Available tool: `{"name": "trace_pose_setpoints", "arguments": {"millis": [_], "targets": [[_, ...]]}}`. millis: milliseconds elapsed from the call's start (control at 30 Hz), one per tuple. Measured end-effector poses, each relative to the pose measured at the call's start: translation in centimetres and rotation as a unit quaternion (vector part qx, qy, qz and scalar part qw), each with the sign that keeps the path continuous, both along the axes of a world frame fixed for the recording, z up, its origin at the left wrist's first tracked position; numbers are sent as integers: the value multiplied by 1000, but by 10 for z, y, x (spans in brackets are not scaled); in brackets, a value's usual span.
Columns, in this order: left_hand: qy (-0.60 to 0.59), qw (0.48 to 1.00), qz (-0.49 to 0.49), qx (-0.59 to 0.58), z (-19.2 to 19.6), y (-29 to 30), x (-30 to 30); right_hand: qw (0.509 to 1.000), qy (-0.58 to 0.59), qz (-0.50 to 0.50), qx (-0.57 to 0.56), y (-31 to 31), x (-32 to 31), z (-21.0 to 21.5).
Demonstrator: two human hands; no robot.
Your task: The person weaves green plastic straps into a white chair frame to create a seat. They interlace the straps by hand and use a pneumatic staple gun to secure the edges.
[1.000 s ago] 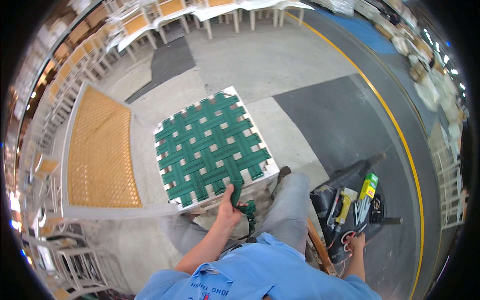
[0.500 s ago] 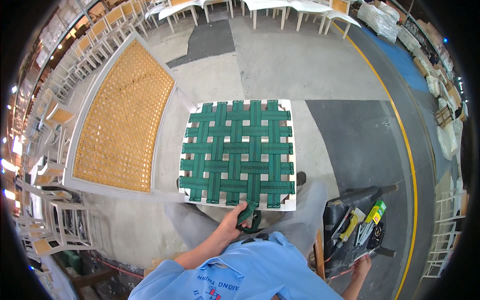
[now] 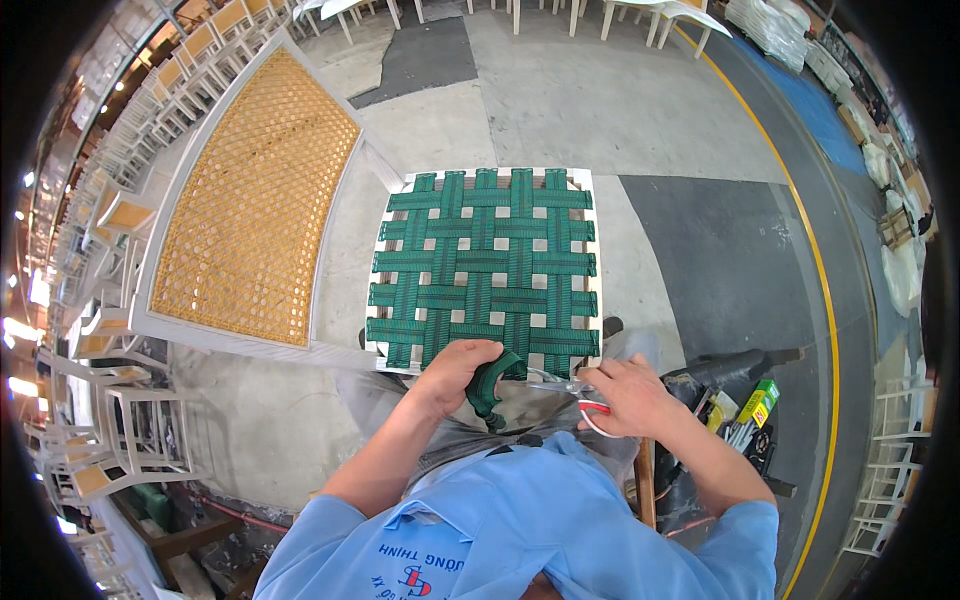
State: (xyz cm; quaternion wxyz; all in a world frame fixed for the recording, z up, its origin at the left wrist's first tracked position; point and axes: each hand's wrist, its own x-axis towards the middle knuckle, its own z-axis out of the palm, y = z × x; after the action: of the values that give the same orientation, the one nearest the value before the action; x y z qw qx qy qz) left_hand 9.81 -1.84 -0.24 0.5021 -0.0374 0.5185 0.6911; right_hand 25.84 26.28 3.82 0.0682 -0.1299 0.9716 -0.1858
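A white chair's seat frame point(image 3: 598, 255) lies before me, woven across with green webbing straps point(image 3: 480, 262). Its cane back panel point(image 3: 258, 200) rises on the left. At the near edge of the seat my left hand point(image 3: 455, 375) pinches the loose end of a green strap point(image 3: 484, 388), which hangs down over my lap. Just right of it, my right hand point(image 3: 628, 395) is closed on scissors point(image 3: 592, 410) with red and white handles. Their blades point left, up against the strap near the seat frame; whether they are cutting into it I cannot tell.
At my lower right a black tool bag point(image 3: 700, 385) holds a green and yellow box point(image 3: 758, 402) and several tools. Many white chairs point(image 3: 150, 420) line the left side. Wrapped bundles point(image 3: 768, 38) stand at the far right, beyond a yellow floor line point(image 3: 800, 215).
My right hand has come from the tool bag to the seat's near edge, now with scissors in it. My left hand still holds the strap end, raised slightly.
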Motion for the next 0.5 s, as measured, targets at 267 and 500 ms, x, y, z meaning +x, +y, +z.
{"name": "trace_pose_setpoints", "arguments": {"millis": [267,500], "targets": [[-3,1000,-6,-14,3,-2,4,996,4,69,57,-12,-25,-27],[-6,1000,-2,-23,8,1,9,992,23,115,56,-6,-35,-34]]}}
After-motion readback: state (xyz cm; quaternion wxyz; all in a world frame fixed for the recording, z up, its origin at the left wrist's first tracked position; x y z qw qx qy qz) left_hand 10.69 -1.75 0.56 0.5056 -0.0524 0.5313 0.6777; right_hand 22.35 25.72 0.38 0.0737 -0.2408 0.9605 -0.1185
